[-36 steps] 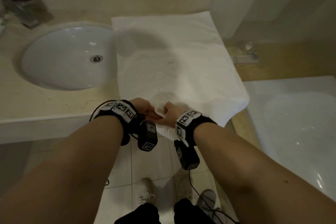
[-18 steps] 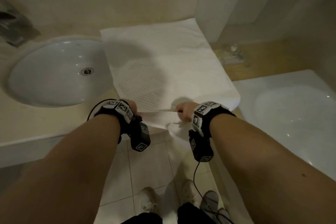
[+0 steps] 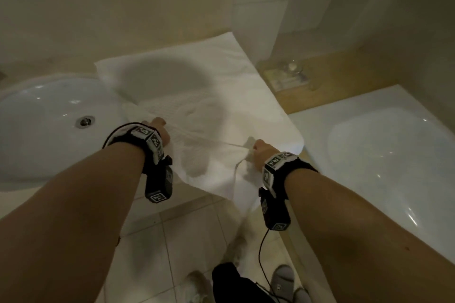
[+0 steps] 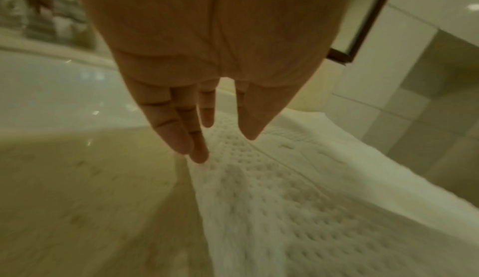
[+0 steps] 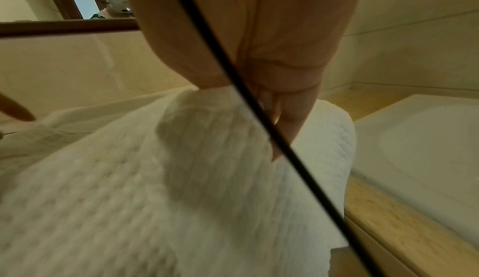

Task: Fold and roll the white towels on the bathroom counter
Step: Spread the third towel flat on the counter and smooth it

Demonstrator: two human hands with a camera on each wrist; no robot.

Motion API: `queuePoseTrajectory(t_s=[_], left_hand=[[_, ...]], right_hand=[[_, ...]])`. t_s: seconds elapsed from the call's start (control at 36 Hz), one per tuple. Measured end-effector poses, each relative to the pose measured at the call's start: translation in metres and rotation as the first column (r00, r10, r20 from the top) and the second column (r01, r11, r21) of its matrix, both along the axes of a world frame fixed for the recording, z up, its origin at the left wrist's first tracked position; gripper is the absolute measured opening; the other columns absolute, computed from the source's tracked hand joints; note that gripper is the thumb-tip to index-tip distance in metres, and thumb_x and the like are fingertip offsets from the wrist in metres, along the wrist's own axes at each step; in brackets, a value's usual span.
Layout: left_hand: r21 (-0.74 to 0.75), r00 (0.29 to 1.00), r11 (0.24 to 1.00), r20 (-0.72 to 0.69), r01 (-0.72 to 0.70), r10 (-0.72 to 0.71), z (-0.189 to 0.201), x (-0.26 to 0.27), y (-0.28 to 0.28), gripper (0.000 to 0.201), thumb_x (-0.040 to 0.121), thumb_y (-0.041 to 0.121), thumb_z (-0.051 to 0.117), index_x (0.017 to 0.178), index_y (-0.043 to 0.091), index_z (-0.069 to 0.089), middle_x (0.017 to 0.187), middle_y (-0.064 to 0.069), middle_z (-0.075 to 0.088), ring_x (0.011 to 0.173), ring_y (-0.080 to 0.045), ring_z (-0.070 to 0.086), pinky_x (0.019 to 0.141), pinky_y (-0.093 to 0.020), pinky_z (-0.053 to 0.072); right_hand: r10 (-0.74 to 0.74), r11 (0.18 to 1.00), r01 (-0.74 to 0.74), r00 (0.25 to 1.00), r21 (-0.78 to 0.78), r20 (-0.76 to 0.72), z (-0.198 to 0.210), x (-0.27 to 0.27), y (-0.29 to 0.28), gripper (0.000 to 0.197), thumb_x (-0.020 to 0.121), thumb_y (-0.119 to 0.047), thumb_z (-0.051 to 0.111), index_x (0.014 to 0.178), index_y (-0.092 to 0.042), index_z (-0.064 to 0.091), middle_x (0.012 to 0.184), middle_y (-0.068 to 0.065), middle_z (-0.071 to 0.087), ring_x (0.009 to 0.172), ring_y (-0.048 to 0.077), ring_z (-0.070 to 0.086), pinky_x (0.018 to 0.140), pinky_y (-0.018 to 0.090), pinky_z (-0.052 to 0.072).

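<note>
A white waffle-weave towel (image 3: 197,96) lies spread on the beige counter (image 3: 56,194) between the sink and the bathtub, with its near part hanging over the front edge. My right hand (image 3: 257,151) pinches a bunched corner of the towel's near right edge (image 5: 197,117) and holds it raised. My left hand (image 3: 160,128) is at the towel's left edge, and in the left wrist view its fingers (image 4: 181,138) are straight just above the towel (image 4: 285,199) with the thumb apart. A taut fold line runs between the two hands.
A white oval sink (image 3: 49,130) is set into the counter on the left. A white bathtub (image 3: 381,155) lies on the right past a wooden ledge (image 3: 320,81) with a glass on it. A tiled wall corner (image 3: 258,19) stands behind the towel.
Both hands met at the middle of the towel's near edge, then moved apart along it and forward over the counter. The near edge now stretches between them.
</note>
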State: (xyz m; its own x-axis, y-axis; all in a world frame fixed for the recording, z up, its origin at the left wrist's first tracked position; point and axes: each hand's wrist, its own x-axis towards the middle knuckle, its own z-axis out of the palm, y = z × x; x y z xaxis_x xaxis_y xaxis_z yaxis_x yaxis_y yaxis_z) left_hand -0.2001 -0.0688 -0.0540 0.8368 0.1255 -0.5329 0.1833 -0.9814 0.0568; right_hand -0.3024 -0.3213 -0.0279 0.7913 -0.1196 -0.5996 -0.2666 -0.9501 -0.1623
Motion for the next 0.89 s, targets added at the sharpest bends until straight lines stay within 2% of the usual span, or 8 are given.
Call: queuePoseTrajectory(t_s=[0.11,0.22,0.33,0.5,0.64,0.69,0.78,0.89], left_hand=[[0.008,0.997,0.997,0.000,0.079,-0.079,0.005,0.024,-0.023,0.050,0.095,0.007,0.047,0.142,0.020,0.038,0.147,-0.014,0.026,0.130,-0.035,0.039,0.105,-0.039,0.039],[0.078,0.967,0.967,-0.098,0.244,-0.236,0.003,0.042,-0.042,0.052,0.094,0.008,0.051,0.143,0.018,0.037,0.150,-0.012,0.024,0.137,-0.029,0.032,0.109,-0.034,0.032],[0.150,0.925,0.926,-0.220,0.346,-0.310,0.003,0.049,-0.053,0.043,0.091,0.012,0.053,0.134,0.018,0.047,0.140,-0.009,0.042,0.127,-0.027,0.045,0.105,-0.033,0.038],[0.283,0.849,0.807,-0.291,0.518,-0.442,-0.011,0.063,-0.051,0.045,0.074,0.031,0.069,0.116,0.028,0.053,0.125,-0.007,0.048,0.112,-0.029,0.053,0.096,-0.040,0.046],[0.295,0.830,0.778,-0.258,0.555,-0.495,-0.006,0.060,-0.047,0.054,0.081,0.025,0.065,0.129,0.021,0.040,0.133,-0.008,0.040,0.124,-0.029,0.041,0.104,-0.039,0.037],[0.272,0.810,0.766,-0.281,0.582,-0.515,-0.004,0.068,-0.044,0.064,0.076,0.027,0.072,0.129,0.022,0.037,0.133,-0.007,0.042,0.125,-0.028,0.041,0.101,-0.038,0.037],[0.255,0.755,0.719,-0.345,0.647,-0.557,0.001,0.076,-0.044,0.043,0.080,0.031,0.067,0.118,0.023,0.048,0.130,-0.009,0.044,0.118,-0.030,0.045,0.097,-0.037,0.040],[0.222,0.683,0.658,-0.395,0.720,-0.615,0.001,0.086,-0.043,0.029,0.079,0.034,0.070,0.106,0.027,0.061,0.132,-0.008,0.045,0.116,-0.029,0.050,0.097,-0.031,0.043]], right_hand=[[0.202,0.975,-0.214,0.962,-0.050,-0.181,0.005,0.017,-0.021,0.044,0.096,-0.030,0.051,0.134,-0.008,0.047,0.136,0.012,0.050,0.124,0.028,0.047,0.102,0.033,0.036],[0.340,0.905,-0.394,0.896,-0.160,-0.286,-0.003,0.037,-0.044,0.037,0.095,-0.048,0.043,0.093,-0.017,0.063,0.095,0.002,0.053,0.090,0.022,0.050,0.082,0.032,0.040],[0.396,0.858,-0.466,0.868,-0.216,-0.301,-0.023,0.053,-0.053,0.051,0.090,-0.052,0.047,0.125,-0.017,0.056,0.128,0.006,0.055,0.115,0.026,0.052,0.104,0.043,0.040],[0.396,0.869,-0.470,0.848,-0.153,-0.353,-0.016,0.075,-0.049,0.052,0.097,-0.029,0.048,0.143,-0.008,0.036,0.148,0.008,0.034,0.136,0.031,0.035,0.110,0.046,0.034],[0.274,0.925,-0.333,0.917,-0.180,-0.289,-0.018,0.081,-0.050,0.036,0.097,-0.016,0.046,0.130,-0.001,0.052,0.135,0.018,0.051,0.126,0.032,0.048,0.103,0.039,0.039],[0.291,0.922,-0.356,0.897,-0.151,-0.333,-0.019,0.083,-0.052,0.034,0.094,-0.027,0.051,0.123,-0.011,0.058,0.126,0.013,0.058,0.117,0.031,0.054,0.100,0.040,0.044],[0.361,0.867,-0.473,0.813,-0.156,-0.456,-0.046,0.098,-0.065,0.012,0.078,-0.030,0.065,0.090,-0.025,0.064,0.097,0.002,0.065,0.093,0.026,0.062,0.089,0.045,0.053],[0.349,0.848,-0.500,0.776,-0.175,-0.525,-0.029,0.094,-0.060,0.037,0.066,-0.029,0.072,0.102,-0.022,0.067,0.103,-0.002,0.067,0.091,0.026,0.064,0.083,0.043,0.055]])
